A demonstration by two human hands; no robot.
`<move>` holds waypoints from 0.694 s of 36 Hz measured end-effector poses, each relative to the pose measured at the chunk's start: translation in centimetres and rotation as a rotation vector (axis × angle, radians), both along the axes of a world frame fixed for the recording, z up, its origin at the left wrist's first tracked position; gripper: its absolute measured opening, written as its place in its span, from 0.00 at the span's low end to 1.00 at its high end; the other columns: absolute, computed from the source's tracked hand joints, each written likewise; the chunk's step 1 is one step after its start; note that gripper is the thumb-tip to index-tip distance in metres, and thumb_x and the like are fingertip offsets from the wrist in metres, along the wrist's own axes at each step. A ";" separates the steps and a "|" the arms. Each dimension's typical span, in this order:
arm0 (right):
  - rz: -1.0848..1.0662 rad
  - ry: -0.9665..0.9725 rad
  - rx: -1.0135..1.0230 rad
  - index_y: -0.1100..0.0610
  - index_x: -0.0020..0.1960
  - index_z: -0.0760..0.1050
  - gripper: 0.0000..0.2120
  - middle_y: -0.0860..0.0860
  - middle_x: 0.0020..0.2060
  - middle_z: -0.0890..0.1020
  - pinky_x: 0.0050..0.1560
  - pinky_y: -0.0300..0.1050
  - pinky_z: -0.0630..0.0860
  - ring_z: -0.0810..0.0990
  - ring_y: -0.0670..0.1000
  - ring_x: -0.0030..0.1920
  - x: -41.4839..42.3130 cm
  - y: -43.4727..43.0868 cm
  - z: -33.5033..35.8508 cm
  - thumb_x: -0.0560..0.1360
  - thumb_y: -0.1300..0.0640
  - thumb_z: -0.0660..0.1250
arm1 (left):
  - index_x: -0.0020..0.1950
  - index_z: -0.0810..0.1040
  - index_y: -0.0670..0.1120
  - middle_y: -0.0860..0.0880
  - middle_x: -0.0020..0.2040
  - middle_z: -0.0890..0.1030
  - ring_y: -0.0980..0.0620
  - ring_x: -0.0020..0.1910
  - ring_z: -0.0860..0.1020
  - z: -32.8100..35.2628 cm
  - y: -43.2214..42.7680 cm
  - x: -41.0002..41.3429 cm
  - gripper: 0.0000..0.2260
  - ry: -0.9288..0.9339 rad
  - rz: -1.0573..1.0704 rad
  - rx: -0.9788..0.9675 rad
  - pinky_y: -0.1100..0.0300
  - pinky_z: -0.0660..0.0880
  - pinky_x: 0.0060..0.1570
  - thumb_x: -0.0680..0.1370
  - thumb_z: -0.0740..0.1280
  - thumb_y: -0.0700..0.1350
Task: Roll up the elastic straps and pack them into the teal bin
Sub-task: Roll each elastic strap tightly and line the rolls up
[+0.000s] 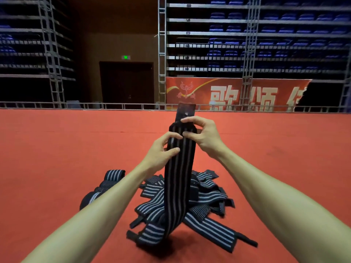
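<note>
I hold one black elastic strap with grey stripes (180, 168) upright in front of me. My left hand (163, 150) grips its left edge with thumb and fingers. My right hand (201, 133) pinches the strap's top, just below its plain black end tab, which sticks up. The strap's lower part hangs down into a loose pile of similar straps (201, 202) on the red floor. Several rolled straps (108, 183) lie in a row to the left of the pile, partly hidden by my left forearm. No teal bin is in view.
Red carpeted floor (66, 158) stretches all around. A low metal rail (114, 106) runs along its far edge, with a red banner (228, 93), metal scaffolding and blue stadium seats behind.
</note>
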State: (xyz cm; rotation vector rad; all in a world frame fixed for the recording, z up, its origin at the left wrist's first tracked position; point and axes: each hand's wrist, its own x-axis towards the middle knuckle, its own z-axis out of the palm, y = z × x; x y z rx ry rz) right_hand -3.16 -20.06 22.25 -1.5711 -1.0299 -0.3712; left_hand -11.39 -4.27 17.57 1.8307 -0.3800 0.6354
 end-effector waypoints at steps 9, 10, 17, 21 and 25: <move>-0.116 -0.062 0.003 0.54 0.53 0.81 0.15 0.47 0.48 0.83 0.56 0.36 0.75 0.81 0.42 0.50 0.6 -1.8 1.4 0.70 0.69 0.75 | 0.75 0.59 0.65 0.68 0.73 0.63 0.61 0.71 0.69 -5.2 -1.0 0.3 0.36 0.098 -0.035 0.229 0.50 0.70 0.70 0.78 0.63 0.31; -0.134 -0.078 0.006 0.54 0.54 0.82 0.16 0.46 0.49 0.83 0.58 0.38 0.75 0.81 0.45 0.53 0.4 -2.2 1.8 0.70 0.69 0.75 | 0.75 0.57 0.66 0.70 0.73 0.62 0.61 0.73 0.67 -5.7 -1.2 0.3 0.35 0.114 -0.018 0.281 0.50 0.67 0.72 0.79 0.63 0.33; -0.181 -0.133 0.119 0.51 0.56 0.80 0.19 0.42 0.49 0.82 0.55 0.29 0.73 0.80 0.41 0.52 -0.9 -3.9 4.5 0.70 0.69 0.75 | 0.74 0.55 0.69 0.53 0.70 0.73 0.54 0.62 0.79 -8.6 -2.8 -0.5 0.35 0.299 -0.015 0.447 0.60 0.75 0.60 0.79 0.65 0.37; -0.185 -0.144 0.160 0.53 0.57 0.80 0.19 0.44 0.50 0.83 0.54 0.32 0.76 0.81 0.43 0.54 -1.2 -4.7 5.8 0.71 0.70 0.74 | 0.73 0.53 0.71 0.52 0.69 0.74 0.51 0.60 0.80 -10.2 -3.1 -0.5 0.39 0.356 -0.028 0.489 0.59 0.79 0.53 0.77 0.66 0.35; -0.198 -0.146 0.129 0.55 0.58 0.81 0.18 0.42 0.49 0.82 0.54 0.33 0.77 0.80 0.40 0.54 -1.1 -5.6 5.9 0.71 0.70 0.73 | 0.74 0.51 0.72 0.50 0.67 0.76 0.50 0.55 0.82 -11.2 -3.5 -0.2 0.40 0.357 -0.012 0.464 0.50 0.79 0.55 0.76 0.67 0.37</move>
